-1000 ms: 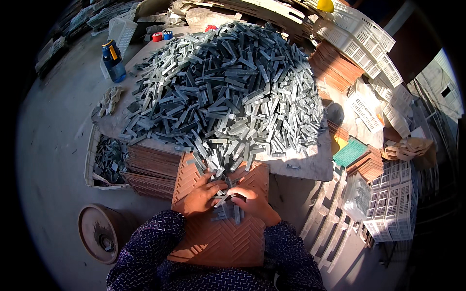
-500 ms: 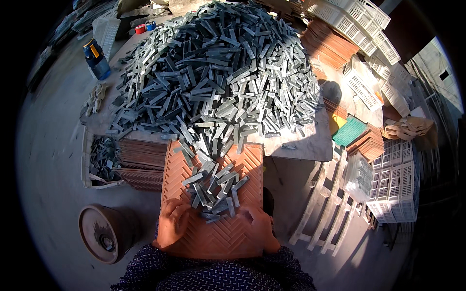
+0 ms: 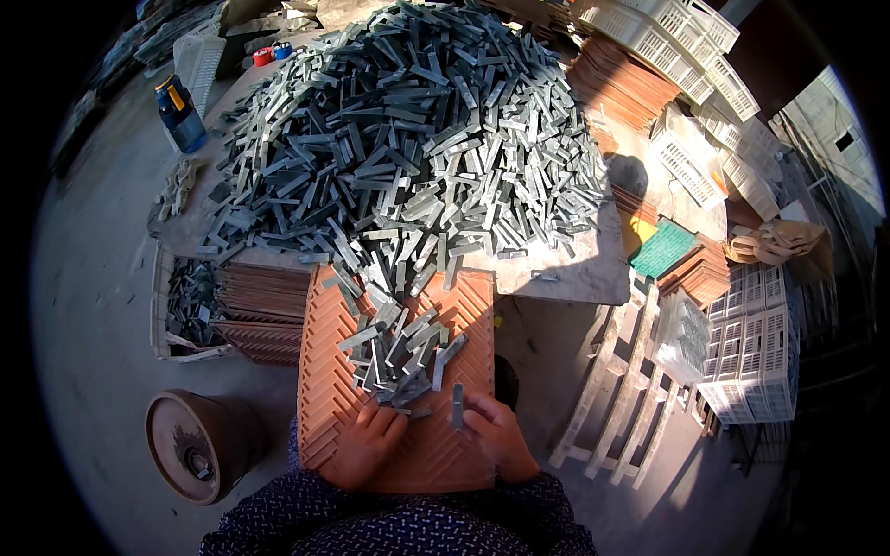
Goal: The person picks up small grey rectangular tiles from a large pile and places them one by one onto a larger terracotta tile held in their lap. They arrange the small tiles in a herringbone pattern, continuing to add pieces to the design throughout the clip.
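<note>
An orange board [image 3: 324, 408] with a herringbone pattern of slots lies in front of me, its far end at the table edge. A small heap of grey stone strips [image 3: 394, 345] rests on its middle. My right hand [image 3: 501, 443] pinches one stone strip [image 3: 457, 406] upright between thumb and fingers, above the board's right side. At the near edge of the small heap is my left hand [image 3: 369, 445], its fingers bent down and drawn in by the strips. What its fingertips hold, if anything, is hidden.
A large pile of strips [image 3: 399, 139] covers the table [image 3: 579, 273]. Stacked boards [image 3: 264, 306] stand at left above a brown bucket [image 3: 190, 449]. A wooden pallet [image 3: 616, 389] and white crates [image 3: 751, 343] are at right. A bottle [image 3: 181, 116] stands far left.
My left hand has moved right, from the board's left edge to the small heap. My right hand now holds up one strip. The view has shifted slightly.
</note>
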Motion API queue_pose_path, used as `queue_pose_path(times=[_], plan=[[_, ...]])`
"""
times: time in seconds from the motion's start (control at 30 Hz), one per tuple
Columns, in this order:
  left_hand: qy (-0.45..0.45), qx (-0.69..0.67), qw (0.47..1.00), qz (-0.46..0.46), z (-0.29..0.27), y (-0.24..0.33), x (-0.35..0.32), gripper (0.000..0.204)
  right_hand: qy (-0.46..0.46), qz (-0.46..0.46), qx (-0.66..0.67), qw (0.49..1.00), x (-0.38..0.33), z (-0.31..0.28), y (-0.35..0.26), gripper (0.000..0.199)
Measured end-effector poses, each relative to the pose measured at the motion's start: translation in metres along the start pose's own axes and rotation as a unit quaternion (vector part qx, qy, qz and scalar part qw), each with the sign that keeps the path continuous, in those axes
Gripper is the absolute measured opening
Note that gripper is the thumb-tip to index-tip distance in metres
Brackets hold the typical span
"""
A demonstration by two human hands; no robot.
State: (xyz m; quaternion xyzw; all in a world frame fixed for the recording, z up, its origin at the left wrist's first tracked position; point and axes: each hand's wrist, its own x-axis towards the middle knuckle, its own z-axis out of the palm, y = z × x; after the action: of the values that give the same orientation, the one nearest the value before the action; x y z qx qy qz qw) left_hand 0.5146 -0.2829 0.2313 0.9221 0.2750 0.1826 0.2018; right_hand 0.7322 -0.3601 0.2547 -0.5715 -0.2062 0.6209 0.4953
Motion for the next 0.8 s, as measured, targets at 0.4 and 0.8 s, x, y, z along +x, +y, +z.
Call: queue_pose_path(times=[0.4,0.8], plan=[[-0.017,-0.027,0.999,-0.014,0.002,-0.005,0.004,0.026,-0.01,-0.167,-0.389,0.906,-0.002,-0.022,-0.002,0.029],[0.031,-0.003,0.999,-0.025,0.024,-0.01,0.014,0.027,0.038,-0.175,-0.437,0.881,0.005,-0.037,0.009,0.013]])
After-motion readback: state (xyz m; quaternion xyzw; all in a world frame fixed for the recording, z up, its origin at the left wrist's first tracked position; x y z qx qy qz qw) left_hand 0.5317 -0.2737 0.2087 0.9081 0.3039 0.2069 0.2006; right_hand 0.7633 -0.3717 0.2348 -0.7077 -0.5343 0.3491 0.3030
